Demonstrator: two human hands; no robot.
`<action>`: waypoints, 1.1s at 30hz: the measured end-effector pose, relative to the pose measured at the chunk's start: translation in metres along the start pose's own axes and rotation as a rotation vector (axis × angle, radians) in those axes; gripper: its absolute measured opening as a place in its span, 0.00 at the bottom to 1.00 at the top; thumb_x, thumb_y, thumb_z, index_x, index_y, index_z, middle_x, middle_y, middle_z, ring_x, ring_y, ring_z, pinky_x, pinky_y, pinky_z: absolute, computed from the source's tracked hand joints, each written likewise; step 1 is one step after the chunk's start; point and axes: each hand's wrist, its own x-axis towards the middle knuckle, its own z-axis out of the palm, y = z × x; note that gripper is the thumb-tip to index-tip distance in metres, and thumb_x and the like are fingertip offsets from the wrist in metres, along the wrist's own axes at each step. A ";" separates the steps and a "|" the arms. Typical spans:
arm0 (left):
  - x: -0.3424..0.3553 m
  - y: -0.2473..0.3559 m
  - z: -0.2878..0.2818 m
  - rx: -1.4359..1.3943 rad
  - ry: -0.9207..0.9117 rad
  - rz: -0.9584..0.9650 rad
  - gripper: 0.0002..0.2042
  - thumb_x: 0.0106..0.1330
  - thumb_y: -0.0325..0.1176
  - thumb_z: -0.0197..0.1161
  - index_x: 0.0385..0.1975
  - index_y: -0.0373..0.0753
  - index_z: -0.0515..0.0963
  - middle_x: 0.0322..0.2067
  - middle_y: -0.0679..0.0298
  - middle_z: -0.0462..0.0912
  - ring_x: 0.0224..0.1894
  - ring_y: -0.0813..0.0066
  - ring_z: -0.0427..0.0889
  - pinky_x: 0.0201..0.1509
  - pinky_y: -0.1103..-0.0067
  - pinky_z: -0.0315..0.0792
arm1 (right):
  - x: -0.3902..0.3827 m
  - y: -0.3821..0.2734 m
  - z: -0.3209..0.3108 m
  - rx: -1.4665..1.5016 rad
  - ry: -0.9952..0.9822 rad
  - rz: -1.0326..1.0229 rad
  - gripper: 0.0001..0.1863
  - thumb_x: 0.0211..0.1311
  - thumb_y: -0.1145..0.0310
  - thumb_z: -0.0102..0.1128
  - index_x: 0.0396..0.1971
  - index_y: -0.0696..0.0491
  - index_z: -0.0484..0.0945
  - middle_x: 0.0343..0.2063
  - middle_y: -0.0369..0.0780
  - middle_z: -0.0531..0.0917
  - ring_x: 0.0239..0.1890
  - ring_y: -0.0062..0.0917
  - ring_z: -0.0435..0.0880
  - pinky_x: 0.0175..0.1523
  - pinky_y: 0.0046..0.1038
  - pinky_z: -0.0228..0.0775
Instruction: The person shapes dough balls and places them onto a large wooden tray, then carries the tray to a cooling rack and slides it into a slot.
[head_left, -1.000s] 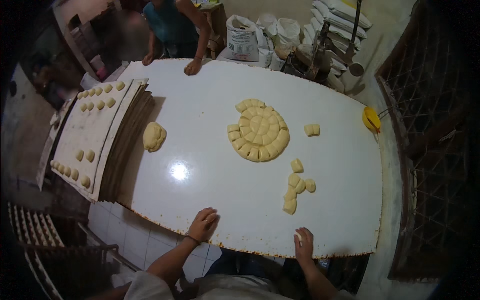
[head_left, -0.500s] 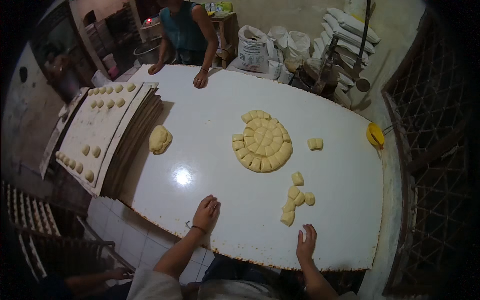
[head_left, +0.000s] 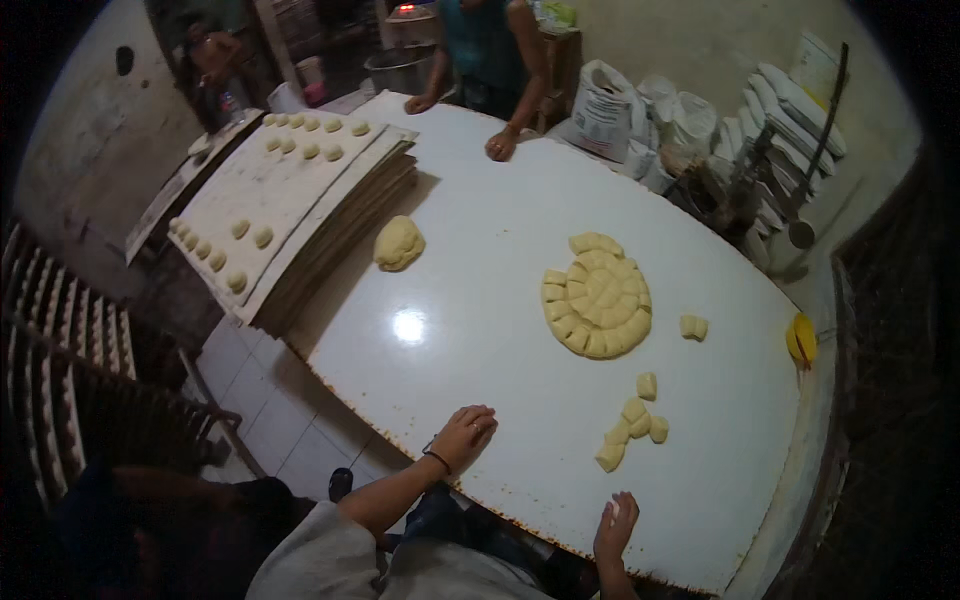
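On the white table (head_left: 480, 330), my left hand (head_left: 467, 437) lies near the front edge. Its fingers are bent and close together, and whatever is beneath them is hidden. Farther right, my right hand (head_left: 616, 525) rests with fingers extended and the thumb apart; no held piece is discernible. Just beyond it sits a cluster of cut dough pieces (head_left: 620, 432), with one separate dough piece (head_left: 647, 386) above. A large round slab of dough (head_left: 597, 305), scored into many portions, has gaps along its upper-left rim. Two joined dough pieces (head_left: 693, 327) lie to its right.
A dough lump (head_left: 399, 243) lies beside a tall stack of boards (head_left: 345, 225), whose top holds several dough balls (head_left: 310, 151). Another person's hand (head_left: 501, 145) rests on the far edge. A yellow scoop-like item (head_left: 800, 339) is at the right edge, sacks (head_left: 605, 112) behind.
The whole view has shifted and tilted, so the table appears farther right. My hands keep about the same places on the table, and the dough pieces look unmoved.
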 end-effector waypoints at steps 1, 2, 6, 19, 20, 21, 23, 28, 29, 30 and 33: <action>-0.015 -0.015 0.005 -0.018 0.002 -0.034 0.06 0.67 0.31 0.65 0.40 0.38 0.80 0.50 0.59 0.80 0.56 0.57 0.77 0.61 0.65 0.72 | -0.006 0.003 -0.004 0.050 -0.001 -0.003 0.13 0.72 0.71 0.57 0.52 0.58 0.76 0.57 0.50 0.73 0.61 0.40 0.72 0.63 0.38 0.67; -0.019 -0.018 0.004 -0.079 0.041 -0.067 0.06 0.68 0.31 0.65 0.40 0.39 0.80 0.49 0.58 0.81 0.55 0.56 0.77 0.60 0.66 0.72 | -0.006 0.006 -0.006 0.047 0.021 0.072 0.12 0.72 0.70 0.57 0.51 0.58 0.77 0.55 0.49 0.75 0.56 0.37 0.75 0.58 0.35 0.70; -0.023 -0.035 0.018 -0.714 0.226 -0.818 0.12 0.73 0.38 0.62 0.47 0.37 0.81 0.48 0.62 0.83 0.55 0.68 0.78 0.57 0.74 0.73 | -0.009 0.054 0.000 0.611 0.163 0.555 0.13 0.74 0.65 0.58 0.49 0.59 0.76 0.42 0.41 0.79 0.42 0.26 0.79 0.48 0.24 0.74; 0.071 -0.082 -0.255 -1.043 -0.050 -0.727 0.24 0.71 0.35 0.66 0.64 0.34 0.70 0.50 0.66 0.81 0.50 0.81 0.79 0.58 0.81 0.75 | 0.101 -0.174 0.059 1.142 -0.083 0.795 0.18 0.71 0.71 0.61 0.57 0.60 0.72 0.42 0.40 0.80 0.40 0.27 0.84 0.43 0.27 0.82; 0.076 -0.100 -0.286 -1.036 -0.014 -0.675 0.24 0.71 0.35 0.66 0.64 0.34 0.71 0.50 0.66 0.81 0.50 0.81 0.79 0.57 0.80 0.75 | 0.103 -0.193 0.068 1.135 -0.112 0.760 0.19 0.71 0.71 0.62 0.57 0.60 0.72 0.42 0.40 0.80 0.39 0.27 0.84 0.42 0.26 0.82; 0.083 -0.122 -0.316 -1.033 0.017 -0.622 0.24 0.71 0.35 0.66 0.64 0.34 0.71 0.50 0.65 0.81 0.50 0.81 0.79 0.57 0.80 0.76 | 0.105 -0.212 0.074 1.124 -0.136 0.725 0.19 0.71 0.71 0.62 0.57 0.60 0.71 0.41 0.40 0.80 0.39 0.26 0.84 0.41 0.26 0.82; 0.095 -0.175 -0.390 -0.876 0.088 -0.554 0.22 0.70 0.35 0.67 0.62 0.36 0.73 0.50 0.64 0.82 0.50 0.79 0.80 0.55 0.79 0.77 | 0.111 -0.293 0.085 0.926 -0.108 0.760 0.20 0.71 0.72 0.61 0.58 0.61 0.70 0.41 0.40 0.80 0.38 0.27 0.84 0.41 0.25 0.81; 0.104 -0.369 -0.585 -0.019 0.487 -0.473 0.19 0.62 0.36 0.73 0.51 0.39 0.81 0.40 0.60 0.86 0.42 0.74 0.83 0.48 0.76 0.78 | 0.119 -0.349 0.141 0.801 -0.221 0.720 0.26 0.66 0.72 0.64 0.62 0.60 0.70 0.44 0.42 0.80 0.42 0.29 0.83 0.47 0.27 0.80; 0.100 -0.407 -0.619 0.143 0.529 -0.517 0.19 0.61 0.35 0.74 0.50 0.38 0.81 0.40 0.56 0.86 0.41 0.71 0.84 0.47 0.76 0.78 | 0.120 -0.369 0.143 0.786 -0.271 0.721 0.29 0.64 0.68 0.67 0.64 0.58 0.71 0.46 0.43 0.82 0.45 0.31 0.82 0.49 0.29 0.78; 0.091 -0.451 -0.646 0.176 0.591 -0.577 0.18 0.60 0.36 0.74 0.48 0.37 0.82 0.40 0.53 0.85 0.41 0.63 0.85 0.48 0.73 0.77 | 0.123 -0.388 0.147 0.771 -0.320 0.716 0.32 0.63 0.63 0.71 0.65 0.56 0.72 0.48 0.45 0.83 0.47 0.32 0.81 0.52 0.30 0.76; 0.102 -0.515 -0.683 0.476 0.452 -0.667 0.23 0.56 0.36 0.74 0.52 0.38 0.80 0.48 0.49 0.81 0.52 0.51 0.80 0.57 0.66 0.75 | 0.135 -0.424 0.157 0.482 -0.354 0.639 0.27 0.65 0.65 0.69 0.61 0.59 0.74 0.44 0.41 0.83 0.42 0.28 0.82 0.50 0.27 0.77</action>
